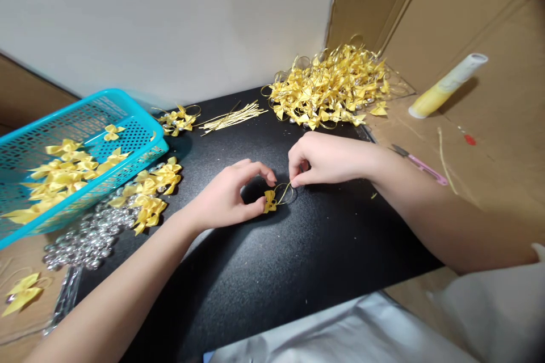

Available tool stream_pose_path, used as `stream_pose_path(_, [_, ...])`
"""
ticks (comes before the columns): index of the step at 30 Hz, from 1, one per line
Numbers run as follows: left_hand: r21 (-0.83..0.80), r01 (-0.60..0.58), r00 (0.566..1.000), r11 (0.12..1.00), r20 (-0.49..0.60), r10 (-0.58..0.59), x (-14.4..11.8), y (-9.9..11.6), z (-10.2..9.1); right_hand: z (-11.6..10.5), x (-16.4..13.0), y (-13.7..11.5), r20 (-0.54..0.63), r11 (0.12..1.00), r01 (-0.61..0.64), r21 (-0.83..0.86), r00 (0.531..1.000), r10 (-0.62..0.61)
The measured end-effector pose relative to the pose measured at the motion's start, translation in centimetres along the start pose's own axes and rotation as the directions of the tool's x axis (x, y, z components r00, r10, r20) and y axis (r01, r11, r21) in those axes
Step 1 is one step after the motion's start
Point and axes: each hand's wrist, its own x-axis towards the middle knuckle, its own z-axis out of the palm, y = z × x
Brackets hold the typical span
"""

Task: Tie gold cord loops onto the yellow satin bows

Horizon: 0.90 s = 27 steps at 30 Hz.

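Note:
My left hand [232, 195] pinches a small yellow ribbon bow [269, 201] against the black mat [272, 261]. A thin gold cord [284, 191] loops out of the bow, and my right hand [317, 159] pinches the cord's other end just to the right. Both hands sit close together at the middle of the mat.
A tilted turquoise basket [89, 125] at the left holds several yellow bows, with loose bows [151, 193] and silver beads [91, 235] spilled below it. Cut gold cords [232, 117] lie at the back. A big pile of finished bows [330, 88], a yellow tube [447, 86] and a pink cutter [419, 164] are at the right.

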Motion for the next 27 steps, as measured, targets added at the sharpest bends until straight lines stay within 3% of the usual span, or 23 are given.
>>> stream_pose_path(6, [0.032, -0.023, 0.995, 0.999, 0.093, 0.020, 0.8, 0.1, 0.6, 0.0, 0.1, 0.0, -0.074, 1.000, 0.021, -0.002, 0.997, -0.021])
stream_pose_path(13, [0.001, 0.018, 0.998, 1.000, 0.058, -0.018, 1.0, -0.5, 1.3, 0.5, 0.7, 0.6, -0.132, 0.999, 0.031, 0.026, 0.991, -0.027])
stream_pose_path(18, [0.109, 0.028, 0.999, 0.994, -0.036, -0.024, 0.5, -0.1, 1.0, 0.5, 0.7, 0.5, -0.143, 0.999, 0.030, 0.039, 0.989, -0.024])
stream_pose_path(27, [0.262, 0.011, 1.000, 0.965, -0.022, -0.005, 0.5, 0.5, 1.7, 0.4, 0.6, 0.1, -0.171, 0.991, 0.118, 0.058, 0.980, -0.107])
